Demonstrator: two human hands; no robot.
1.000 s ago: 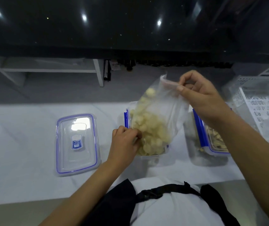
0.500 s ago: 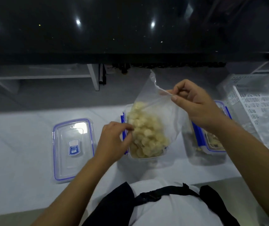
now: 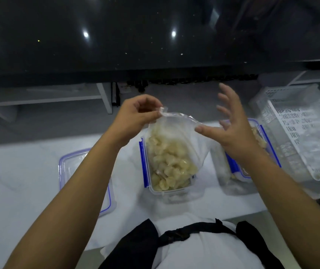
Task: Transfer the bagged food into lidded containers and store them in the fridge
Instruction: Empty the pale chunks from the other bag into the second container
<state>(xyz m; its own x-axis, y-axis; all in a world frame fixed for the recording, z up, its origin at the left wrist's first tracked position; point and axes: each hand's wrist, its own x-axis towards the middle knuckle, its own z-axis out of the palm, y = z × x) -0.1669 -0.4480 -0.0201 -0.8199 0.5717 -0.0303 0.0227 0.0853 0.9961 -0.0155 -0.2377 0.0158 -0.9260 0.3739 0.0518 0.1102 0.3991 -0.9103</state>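
Above the open container (image 3: 147, 162) on the white counter (image 3: 19, 181), the left hand (image 3: 134, 117) pinches the food bag (image 3: 174, 152) at its corner — the right hand (image 3: 231, 129) hovers alongside, fingers spread.

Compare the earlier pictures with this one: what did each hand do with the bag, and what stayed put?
The left hand rose from the bag's lower side and now pinches the top corner of the bag. The right hand let go of the top and is spread open beside it. The bag stays over the open container; the loose lid and the second container have not moved.
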